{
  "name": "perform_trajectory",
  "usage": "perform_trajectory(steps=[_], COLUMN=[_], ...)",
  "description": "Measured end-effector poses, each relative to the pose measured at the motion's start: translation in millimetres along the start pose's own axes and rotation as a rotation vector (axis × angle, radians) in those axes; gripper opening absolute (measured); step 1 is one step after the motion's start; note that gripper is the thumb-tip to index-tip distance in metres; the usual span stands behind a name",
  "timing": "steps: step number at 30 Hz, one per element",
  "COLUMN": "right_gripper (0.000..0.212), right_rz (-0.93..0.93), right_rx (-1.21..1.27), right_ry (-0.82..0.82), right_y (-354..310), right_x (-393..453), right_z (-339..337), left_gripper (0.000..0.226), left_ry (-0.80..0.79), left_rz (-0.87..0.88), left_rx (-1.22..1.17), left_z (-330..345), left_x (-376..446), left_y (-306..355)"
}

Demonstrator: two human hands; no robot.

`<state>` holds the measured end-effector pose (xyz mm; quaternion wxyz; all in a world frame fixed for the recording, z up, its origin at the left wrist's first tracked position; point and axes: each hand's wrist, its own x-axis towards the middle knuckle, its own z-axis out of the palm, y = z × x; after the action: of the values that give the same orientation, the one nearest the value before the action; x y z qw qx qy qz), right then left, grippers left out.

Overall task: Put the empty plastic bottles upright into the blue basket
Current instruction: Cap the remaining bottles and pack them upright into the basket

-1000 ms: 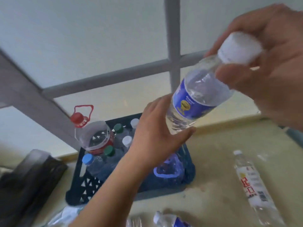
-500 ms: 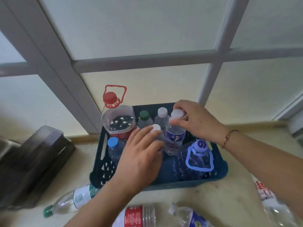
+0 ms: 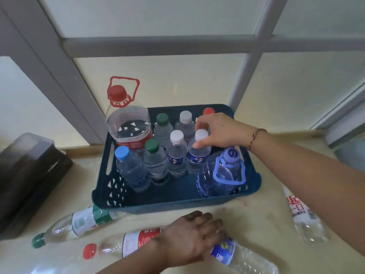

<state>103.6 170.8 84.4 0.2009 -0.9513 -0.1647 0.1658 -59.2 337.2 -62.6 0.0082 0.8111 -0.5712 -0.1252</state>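
- The blue basket (image 3: 158,202) stands on the beige tabletop (image 3: 256,218), close to a frosted window with grey bars (image 3: 158,46).
- Upright bottles fill its far and middle parts: a big jug with a red cap (image 3: 129,125) in the far left corner, a blue-capped bottle (image 3: 130,171) in front of it, two green-capped bottles (image 3: 156,161) and several white-capped ones.
- A large bottle with a blue carry handle (image 3: 223,175) stands at the near right of the basket.
- A red cap (image 3: 208,111) shows at the far wall, just behind the right hand.
- The right hand (image 3: 221,131) reaches over the basket from the right; its fingertips pinch the neck and white cap of a small blue-labelled bottle (image 3: 198,155), which stands upright inside, touching a like bottle (image 3: 176,155) on its left.
- The left hand (image 3: 193,234) lies palm down on the tabletop in front of the basket, fingers curled over a lying bottle with a blue and yellow label (image 3: 237,256); I cannot tell whether it grips or only rests on it.
- Just left of that hand lies a red-capped bottle (image 3: 122,244), and beyond it a green-capped one (image 3: 79,224), both on their sides.
- Another bottle with red print (image 3: 302,214) lies at the right, under the right forearm.
- A dark box (image 3: 25,175) sits at the left edge.
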Motion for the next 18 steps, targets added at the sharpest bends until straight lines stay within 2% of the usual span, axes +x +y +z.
perform_trajectory(steps=[1,2,4,6,7,8,9,11,13,15,16,18], right_gripper=[0.043,0.046,0.043,0.027,0.019,0.013,0.011,0.011,0.038,0.077,0.091,0.097], right_rz=[0.004,0.008,-0.02,-0.16,-0.215,-0.218,-0.181,-0.04,0.113,0.128,0.119,0.109], right_rx=[-0.091,-0.188,-0.232,0.044,0.149,0.198,0.229,0.273,0.217,0.199,0.215,0.265], right_ry=[0.008,0.062,0.34,0.691,0.818,0.871,0.84,0.601,0.244,0.002,-0.055,-0.027], right_y=[-2.6,-4.2,-7.4,-9.2,-4.3,3.9,16.2,47.4,69.9,82.7,84.7,86.2], right_x=[-9.9,-24.9,-74.5,-134.5,-161.2,-182.9,-199.5,-219.6,-227.4,-231.8,-232.9,-237.7], right_z=[-7.3,-14.7,-26.3,-20.9,-8.0,11.8,36.4,91.1,134.9,163.3,168.6,168.3], left_gripper=[0.08,0.09,0.086,0.076,0.073,0.071,0.069,0.066,0.073,0.085,0.087,0.087], left_ry=[-0.122,-0.17,-0.197,-0.202,-0.195,-0.187,-0.161,-0.095,0.005,0.134,0.202,0.363], left_rz=[-0.065,-0.119,-0.213,-0.274,-0.304,-0.322,-0.328,-0.355,-0.389,-0.442,-0.456,-0.434], left_rx=[-0.008,-0.002,-0.053,-0.139,-0.173,-0.208,-0.252,-0.317,-0.393,-0.553,-0.643,-0.765], left_z=[6.2,9.4,11.8,13.7,12.7,12.1,9.9,5.2,-4.7,-15.6,-20.2,-23.8], left_x=[5.3,10.8,22.3,28.3,29.9,30.4,30.3,28.5,26.2,25.5,28.2,40.1], left_y=[2.1,3.7,6.4,5.5,5.3,3.5,2.2,3.4,9.4,21.3,27.9,42.7])
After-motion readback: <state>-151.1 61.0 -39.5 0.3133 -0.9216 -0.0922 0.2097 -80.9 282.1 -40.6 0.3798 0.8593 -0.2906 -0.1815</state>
